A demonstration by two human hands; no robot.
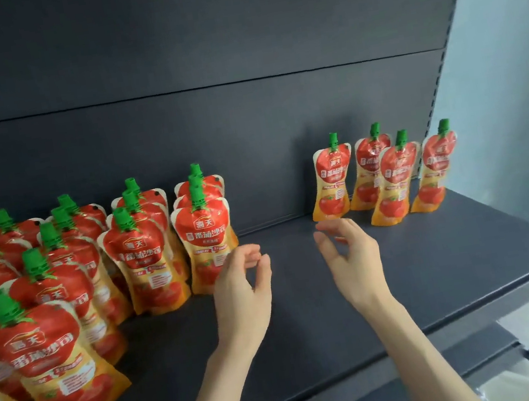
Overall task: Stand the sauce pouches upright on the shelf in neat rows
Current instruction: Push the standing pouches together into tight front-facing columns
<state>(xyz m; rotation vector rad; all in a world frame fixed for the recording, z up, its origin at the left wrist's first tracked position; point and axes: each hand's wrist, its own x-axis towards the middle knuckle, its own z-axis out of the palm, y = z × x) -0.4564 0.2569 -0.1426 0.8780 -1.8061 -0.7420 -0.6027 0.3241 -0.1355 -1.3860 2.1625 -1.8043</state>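
Nearest the front edge of the dark shelf (440, 269), toward its left end, the sauce pouches (49, 359) stand upright in tight files that run from the front edge back toward the rear panel (243, 117), their green caps up and printed faces forward. That packing looks deliberate: each pouch leans lightly on its neighbour, so soft pouches with narrow bases stay up.

A little further in, over the bare middle of the shelf, both hands hover with nothing in them. The left hand (241, 294) sits just beside the right-most file, its fingers (251, 254) loosely curled toward the thumb with a small gap, close to the front pouch (206, 244) of that file; whether a fingertip touches it cannot be told, since the hand overlaps its lower corner. The right hand (351, 256) is spread wider, fingers relaxed and apart, palm turned inward, holding nothing and touching nothing that shows.

Furthest back, near the right rear corner, four loose pouches (388, 180) stand upright but uneven: three along the rear panel, one stepped forward and tilted. The leftmost of them (331, 182) is just beyond the right hand. These are judged the ones left to straighten, and the right hand seems placed to reach them.
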